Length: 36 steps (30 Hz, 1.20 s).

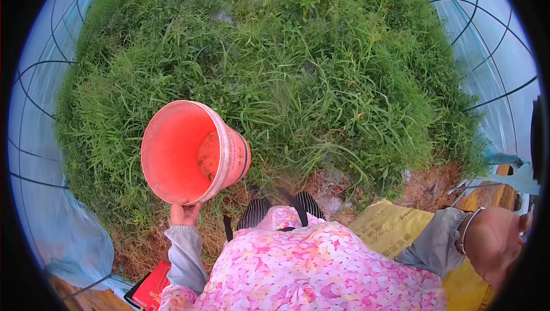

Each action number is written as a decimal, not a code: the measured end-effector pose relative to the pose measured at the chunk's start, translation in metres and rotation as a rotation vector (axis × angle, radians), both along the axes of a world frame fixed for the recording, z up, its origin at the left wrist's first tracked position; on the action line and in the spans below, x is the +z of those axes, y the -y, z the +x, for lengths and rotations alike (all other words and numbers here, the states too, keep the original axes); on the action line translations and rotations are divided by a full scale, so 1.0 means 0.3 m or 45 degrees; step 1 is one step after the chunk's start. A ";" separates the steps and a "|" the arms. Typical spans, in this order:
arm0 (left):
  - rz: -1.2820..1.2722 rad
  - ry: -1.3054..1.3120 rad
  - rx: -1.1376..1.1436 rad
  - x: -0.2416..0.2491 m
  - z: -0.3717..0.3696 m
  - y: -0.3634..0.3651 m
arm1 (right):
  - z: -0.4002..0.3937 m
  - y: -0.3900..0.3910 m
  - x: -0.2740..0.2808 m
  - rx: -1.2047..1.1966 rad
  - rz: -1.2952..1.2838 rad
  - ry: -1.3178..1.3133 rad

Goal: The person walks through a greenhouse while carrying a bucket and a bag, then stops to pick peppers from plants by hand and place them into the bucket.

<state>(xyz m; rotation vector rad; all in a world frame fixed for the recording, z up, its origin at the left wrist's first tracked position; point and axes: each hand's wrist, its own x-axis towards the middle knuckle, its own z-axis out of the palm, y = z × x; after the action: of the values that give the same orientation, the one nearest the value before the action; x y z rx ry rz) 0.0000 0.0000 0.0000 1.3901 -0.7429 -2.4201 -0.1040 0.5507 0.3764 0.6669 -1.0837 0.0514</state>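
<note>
A red-orange plastic bucket (232, 156) is tilted with its mouth toward me, over the grass. Inside it the bottom shows specks of dirt, and dark printing runs along its outer side. My left hand (184, 213) grips the near edge of its rim, fingers closed over the lip. My right hand (497, 241) is out at the far right, a bangle (468, 225) around its wrist. It is partly blurred and cut by the dark edge of the view, so its fingers hardly show. Below its sleeve lies a yellow printed sack (381, 225).
Tall green grass and weeds (286, 82) fill the ground ahead. Clear plastic sheeting on dark hoops (492, 42) curves up at both sides. Dry grass and bare soil (429, 188) lie close to me. A red box-like item (153, 287) sits at lower left.
</note>
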 end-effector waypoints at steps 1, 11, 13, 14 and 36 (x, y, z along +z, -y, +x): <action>0.004 -0.001 -0.013 0.007 -0.012 -0.004 | 0.054 -0.050 0.043 -0.386 0.030 -0.105; -0.105 0.029 0.159 0.029 -0.404 0.268 | -0.517 0.540 0.005 0.328 -0.091 -0.107; -0.077 0.055 0.205 -0.021 -0.441 0.321 | -0.640 0.587 -0.050 0.513 -0.171 -0.086; -0.062 0.052 0.234 -0.033 -0.470 0.343 | -0.706 0.591 -0.074 0.525 -0.181 -0.074; -0.185 0.285 0.541 -0.039 -1.479 0.631 | -1.984 0.654 -0.008 0.511 -0.182 0.148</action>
<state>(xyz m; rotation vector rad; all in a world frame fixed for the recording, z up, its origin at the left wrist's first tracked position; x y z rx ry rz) -0.4436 -0.1893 -0.0118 1.5878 -0.5847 -1.8747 -0.6993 0.3545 0.3742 0.7501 -1.0320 0.5139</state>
